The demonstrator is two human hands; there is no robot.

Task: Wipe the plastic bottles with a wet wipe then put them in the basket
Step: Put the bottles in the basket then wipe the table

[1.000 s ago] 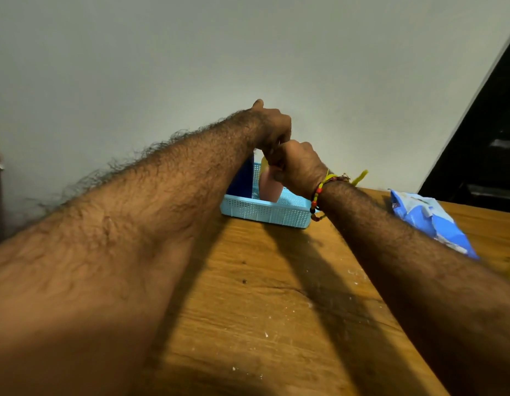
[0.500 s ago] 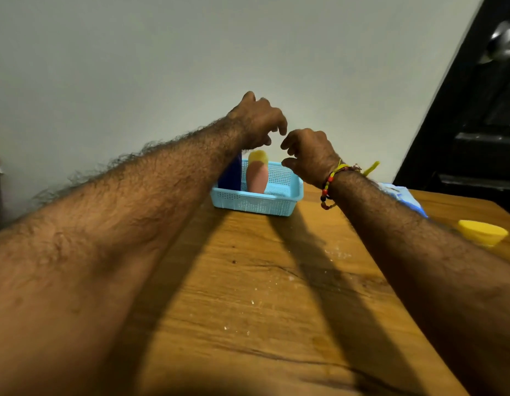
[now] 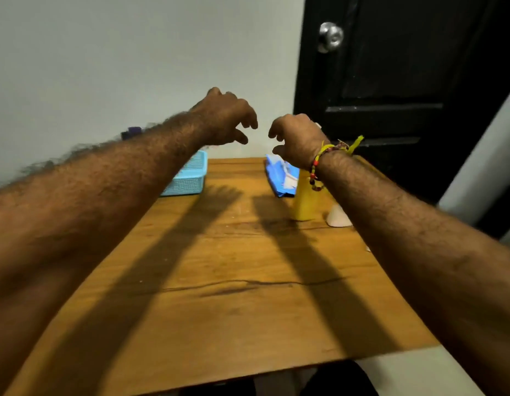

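Hovering above the far half of the bench (image 3: 233,281), both hands are empty: the left hand (image 3: 225,118) hangs with its fingers loosely curled and parted, holding nothing, and the right hand (image 3: 296,138) faces it in much the same relaxed claw, also holding nothing. A beaded bracelet (image 3: 316,170) with a yellow thread sits on the right wrist.

The blue basket (image 3: 191,175) stands at the far left edge of the bench against the wall, mostly hidden behind the left forearm; a dark blue bottle top (image 3: 131,132) shows just over that forearm, so at least one bottle appears to be inside it. The basket's place at the back keeps the open middle of the bench free as a working area, or so it seems.

Near the far right edge stands a yellow bottle (image 3: 303,201), upright, and just beside it a pale bottle (image 3: 338,217) of which only the lower part shows under the right forearm. The blue pack of wet wipes (image 3: 279,175) lies just behind the yellow bottle, close to the unwiped bottles (a sensible spot, since wipe and bottle are picked up together).

By the look of it, the person is between bottles: the right hand is above the wipes and the yellow bottle, likely the next to be taken. No loose wipe is visible.
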